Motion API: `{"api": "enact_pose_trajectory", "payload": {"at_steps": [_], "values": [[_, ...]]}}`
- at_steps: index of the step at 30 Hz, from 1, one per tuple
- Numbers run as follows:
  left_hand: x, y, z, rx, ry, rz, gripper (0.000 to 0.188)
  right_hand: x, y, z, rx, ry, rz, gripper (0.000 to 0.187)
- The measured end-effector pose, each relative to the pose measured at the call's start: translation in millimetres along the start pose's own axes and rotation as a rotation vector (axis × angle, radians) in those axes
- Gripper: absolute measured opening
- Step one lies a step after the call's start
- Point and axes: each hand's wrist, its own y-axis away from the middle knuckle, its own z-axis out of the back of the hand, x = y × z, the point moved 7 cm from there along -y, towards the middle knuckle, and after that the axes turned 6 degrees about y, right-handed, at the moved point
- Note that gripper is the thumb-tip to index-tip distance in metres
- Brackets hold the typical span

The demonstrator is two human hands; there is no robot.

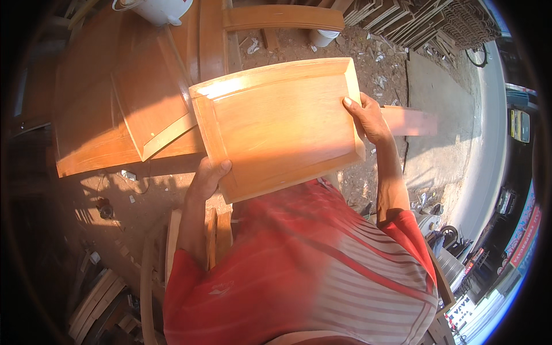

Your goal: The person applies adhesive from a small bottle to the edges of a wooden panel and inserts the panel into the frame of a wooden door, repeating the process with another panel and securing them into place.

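In front of my chest I hold a framed wooden panel (282,123), orange-brown, with bevelled borders and a glossy patch of light near its far left corner. My left hand (208,179) grips its near left edge, thumb on the upper face and fingers hidden beneath. My right hand (368,118) clasps the right edge, its thumb also on top. The panel is tilted slightly and raised off everything else. Close by on the left, a similar framed panel (152,95) lies on a large wooden board (86,146).
A white bucket (155,8) stands on the boards at far left. A curved wooden rail (284,18) spans the far side, near a small white tub (324,38). Stacked wood pieces (397,20) sit far right; a road (489,126) runs beyond. Timber strips (98,302) lie near left.
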Motion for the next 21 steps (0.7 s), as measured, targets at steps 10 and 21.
{"api": "enact_pose_trajectory", "payload": {"at_steps": [10, 21], "values": [[-51.1, -179.7, -127.8, -0.105, -0.290, -0.129, 0.065, -27.3, -3.6, 158.6, -0.263, -0.217, 0.059, 0.046], [-50.1, -268.2, -197.9, -0.259, -0.639, -0.101, 0.064, -58.5, -85.0, 276.5, -0.276, -0.027, -0.003, 0.053]]}}
